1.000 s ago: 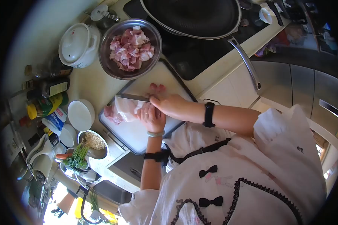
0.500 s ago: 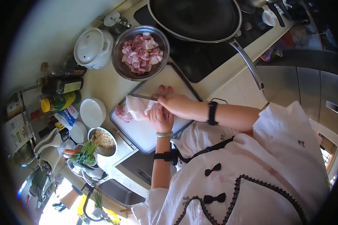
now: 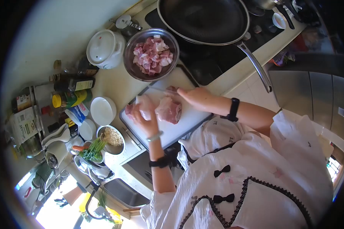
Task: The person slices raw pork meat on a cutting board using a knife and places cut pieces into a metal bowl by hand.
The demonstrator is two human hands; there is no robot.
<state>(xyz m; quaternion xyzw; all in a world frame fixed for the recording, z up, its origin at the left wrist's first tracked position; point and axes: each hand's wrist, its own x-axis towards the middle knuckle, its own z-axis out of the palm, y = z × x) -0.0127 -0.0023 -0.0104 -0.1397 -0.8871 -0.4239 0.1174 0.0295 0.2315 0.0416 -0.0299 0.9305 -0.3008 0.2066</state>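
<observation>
My right hand (image 3: pixel 195 99) is closed around the handle of a knife (image 3: pixel 161 89), whose blade is blurred and points left over the cutting board (image 3: pixel 151 135). Just below the blade lies a chunk of raw meat (image 3: pixel 169 110), with a reddish cut face and a pale layer. To its left, my left hand (image 3: pixel 144 122) has its fingers around another pale-and-pink piece of raw meat (image 3: pixel 144 106), partly covering it. Behind the board, a metal bowl (image 3: pixel 128 66) holds chopped raw meat (image 3: pixel 152 55).
A large frying pan (image 3: pixel 204 19) sits on the black stovetop, its handle reaching right. Left of the board are a lidded white pot (image 3: pixel 103 49), a white bowl (image 3: pixel 103 110), bottles (image 3: pixel 74 98), a bowl of chopped pale bits (image 3: pixel 112 137) and greens (image 3: pixel 93 150). The sink (image 3: pixel 126 192) is lower left.
My left hand has moved left from beside the knife onto the left piece. A gap now shows between the two meat pieces. The knife has shifted, and the whole view has moved slightly.
</observation>
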